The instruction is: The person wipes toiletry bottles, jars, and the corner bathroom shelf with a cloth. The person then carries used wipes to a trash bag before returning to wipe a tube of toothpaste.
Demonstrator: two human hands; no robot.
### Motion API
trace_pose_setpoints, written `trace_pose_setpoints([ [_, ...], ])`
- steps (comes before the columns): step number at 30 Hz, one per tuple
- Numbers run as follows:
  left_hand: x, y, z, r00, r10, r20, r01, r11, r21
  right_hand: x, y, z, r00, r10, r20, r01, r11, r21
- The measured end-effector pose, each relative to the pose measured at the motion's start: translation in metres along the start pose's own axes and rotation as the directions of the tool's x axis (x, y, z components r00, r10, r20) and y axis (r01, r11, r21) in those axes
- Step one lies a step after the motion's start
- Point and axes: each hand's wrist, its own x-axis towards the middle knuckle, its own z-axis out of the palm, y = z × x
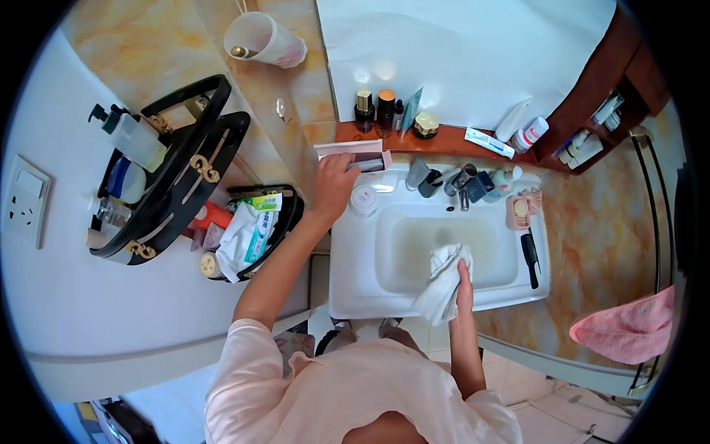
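While the right hand [464,288] grasps a white cloth [444,285] over the front part of the sink [347,275], the left hand [336,176] reaches to a pink box [386,158] at the sink's back left corner. The cloth is plain white and looks soft and thin, gathered into a loose, narrow bundle rather than spread flat. Its upper end is bunched into a rounded, crumpled mass with many small creases, and long folds run down from there, shaded grey in their hollows. The lower end hangs past the sink's front rim in an uneven edge; whether it touches the rim cannot be told. The right thumb lies along the cloth's side, pointing away from the body, and the other fingers are hidden behind the fabric.

The pink box is long and shallow, its lid raised at the back, with something greyish inside. The left fingers bend over its near side; whether they grip anything cannot be told. Just in front of the box sits a round white jar [363,200]. Cloudy, faintly yellowish water [414,248] lies in the basin beyond the cloth, below a metal faucet [464,180]. A black comb [529,259] rests on the sink's right side, near a pink soap dish [512,216].
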Motion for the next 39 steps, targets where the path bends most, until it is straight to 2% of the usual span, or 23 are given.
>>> trace_pose_setpoints([
  [6,-0.015,-0.018,0.047,1.000,0.003,0.013,-0.003,1.000,-0.025,0.007,-0.002,-0.017,0.999,0.005,-0.053,-0.004,1.000,0.009],
  [12,-0.010,-0.024,0.065,0.992,0.011,0.122,-0.004,0.998,-0.055,0.011,-0.006,-0.020,0.998,0.008,-0.061,-0.009,1.000,-0.014],
  [15,-0.011,-0.031,0.078,0.992,0.050,0.118,-0.050,0.999,-0.005,0.016,-0.004,-0.016,0.999,0.006,-0.046,-0.006,1.000,0.005],
  [19,-0.021,-0.044,0.101,0.986,0.010,0.165,-0.011,1.000,0.008,0.023,-0.006,-0.015,0.999,0.026,-0.036,-0.026,1.000,-0.014],
  [24,-0.015,-0.045,0.099,0.981,-0.051,0.189,0.057,0.998,-0.027,0.034,-0.006,-0.014,0.998,0.052,-0.042,-0.053,0.998,-0.019],
  [27,-0.012,-0.045,0.106,0.988,-0.042,0.149,0.051,0.997,-0.058,0.034,-0.005,-0.006,0.996,0.077,-0.046,-0.078,0.997,-0.025],
  [33,-0.012,-0.049,0.105,0.943,-0.080,0.323,0.071,0.997,0.037,0.043,0.003,0.002,0.997,0.076,-0.008,-0.077,0.996,-0.046],
  [36,-0.013,-0.048,0.099,0.959,-0.048,0.281,0.071,0.995,-0.074,0.044,0.005,0.011,0.997,0.075,-0.001,-0.075,0.993,-0.087],
  [39,-0.013,-0.039,0.075,0.973,0.030,0.230,0.001,0.991,-0.137,0.044,0.007,0.018,0.996,0.084,0.022,-0.081,0.990,-0.119],
])
